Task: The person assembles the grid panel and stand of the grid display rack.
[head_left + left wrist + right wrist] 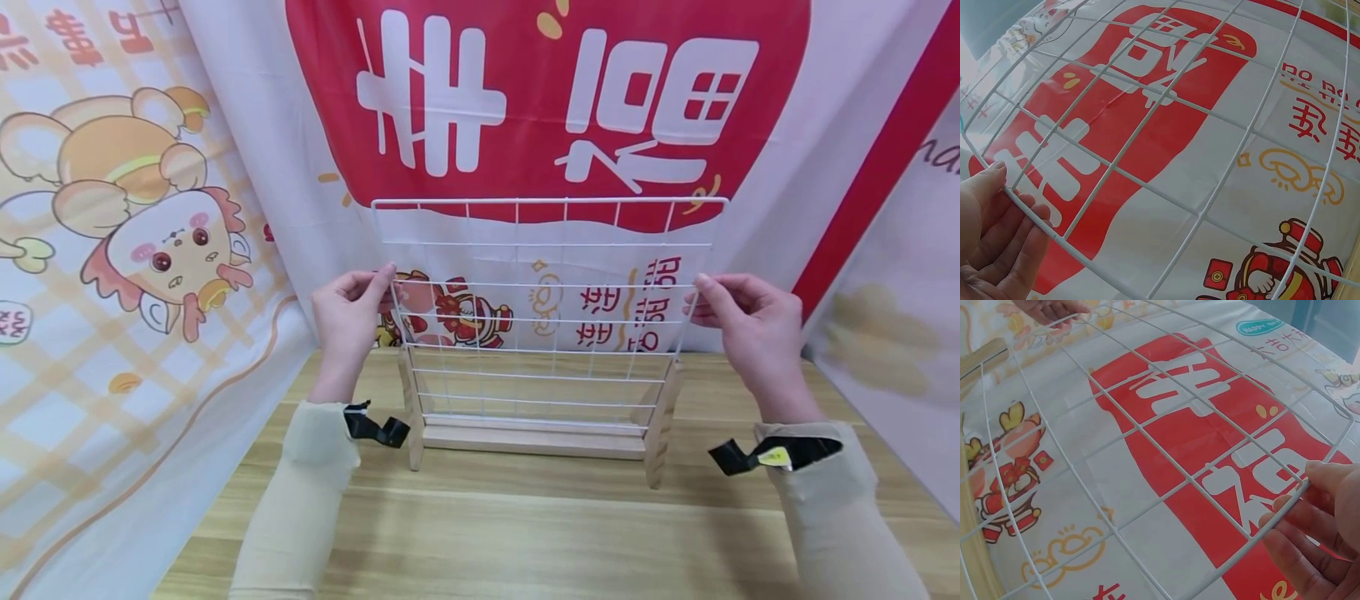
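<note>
A white wire grid panel (517, 284) stands upright in a wooden stand (532, 442) at the middle of the table. My left hand (348, 321) pinches the panel's left side edge between thumb and fingers, a little above mid-height. On the opposite edge, my right hand (753, 325) pinches the frame at about the same height. In the left wrist view the left thumb lies over the outer wire with the fingers behind it. The right wrist view shows the right thumb and fingertips at the outer wire. The panel's lower end meets the stand's crossbar, between two wooden side legs.
The wood-grain table (495, 542) carries the stand. Behind it hangs a white cloth with a large red printed patch (525, 100). A cartoon-printed cloth (142, 250) hangs at the left, and another pale cloth (892, 292) hangs at the right. Black straps (375, 427) circle the sleeves.
</note>
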A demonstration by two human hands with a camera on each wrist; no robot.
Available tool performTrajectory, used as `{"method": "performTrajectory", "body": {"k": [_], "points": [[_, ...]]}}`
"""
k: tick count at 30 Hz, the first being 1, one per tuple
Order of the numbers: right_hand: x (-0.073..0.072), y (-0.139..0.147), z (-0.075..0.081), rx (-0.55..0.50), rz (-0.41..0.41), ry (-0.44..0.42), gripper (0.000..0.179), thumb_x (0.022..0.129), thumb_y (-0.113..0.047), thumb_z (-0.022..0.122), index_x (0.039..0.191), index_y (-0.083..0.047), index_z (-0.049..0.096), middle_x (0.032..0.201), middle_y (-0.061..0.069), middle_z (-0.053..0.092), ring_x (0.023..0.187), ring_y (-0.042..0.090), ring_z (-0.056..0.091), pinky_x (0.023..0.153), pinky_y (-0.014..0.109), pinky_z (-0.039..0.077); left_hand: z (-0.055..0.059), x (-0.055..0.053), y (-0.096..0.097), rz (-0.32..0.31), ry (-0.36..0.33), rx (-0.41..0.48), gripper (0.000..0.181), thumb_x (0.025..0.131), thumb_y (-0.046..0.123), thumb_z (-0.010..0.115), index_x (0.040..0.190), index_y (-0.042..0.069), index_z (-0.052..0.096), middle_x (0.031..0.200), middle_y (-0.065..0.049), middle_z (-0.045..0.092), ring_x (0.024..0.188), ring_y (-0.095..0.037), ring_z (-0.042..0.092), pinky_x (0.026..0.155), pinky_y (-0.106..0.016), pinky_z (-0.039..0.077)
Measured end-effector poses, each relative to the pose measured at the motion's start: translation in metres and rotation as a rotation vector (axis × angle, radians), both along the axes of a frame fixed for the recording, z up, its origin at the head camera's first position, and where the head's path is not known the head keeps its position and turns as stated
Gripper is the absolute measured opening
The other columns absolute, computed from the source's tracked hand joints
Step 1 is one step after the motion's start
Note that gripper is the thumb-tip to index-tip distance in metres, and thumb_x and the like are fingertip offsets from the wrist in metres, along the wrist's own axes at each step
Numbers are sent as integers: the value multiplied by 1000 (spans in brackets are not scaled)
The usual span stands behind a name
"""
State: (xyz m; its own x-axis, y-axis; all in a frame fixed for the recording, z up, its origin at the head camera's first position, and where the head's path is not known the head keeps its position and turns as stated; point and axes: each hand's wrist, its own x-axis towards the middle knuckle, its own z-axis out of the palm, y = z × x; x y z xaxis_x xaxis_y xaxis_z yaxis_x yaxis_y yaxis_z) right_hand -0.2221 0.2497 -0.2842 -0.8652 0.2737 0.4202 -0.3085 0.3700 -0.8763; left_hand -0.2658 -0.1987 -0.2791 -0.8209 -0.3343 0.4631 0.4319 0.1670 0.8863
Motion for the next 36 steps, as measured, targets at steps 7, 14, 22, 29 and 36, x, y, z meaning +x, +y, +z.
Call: {"method": "performTrajectory", "body": {"k": [7,14,22,29,36], "points": [[-3,0,-4,-8,3,2,45,96,-45,67,127,-13,71,107,5,72,88,12,72,79,17,56,-3,-2,-1,-17,18,-20,40,88,41,78,93,1,77,89,-18,75,73,-21,73,71,-31,63],[-6,0,-10,-3,3,-16,45,97,-46,66,125,-13,71,108,10,71,88,14,72,78,17,57,-8,-2,-2,-13,29,-44,40,88,41,78,91,2,77,83,-11,75,70,-21,71,67,-27,62],[-8,0,-17,21,4,-23,45,98,-46,65,122,-8,71,105,9,72,86,14,71,77,17,57,-17,-4,0,15,26,-61,38,87,42,80,89,4,76,84,-8,75,67,-18,70,64,-25,61],[-8,0,-17,56,33,27,40,99,-42,65,118,-7,72,105,14,72,84,14,72,76,17,58,-21,-2,-3,19,44,-80,37,86,40,82,90,5,76,85,-8,75,70,-20,70,65,-26,61],[-6,5,-20,91,68,82,35,101,-30,65,116,0,69,95,3,73,79,11,72,73,20,59,-29,-4,-6,13,145,-108,35,86,37,83,85,4,74,79,-10,73,65,-22,67,57,-25,57]]}}
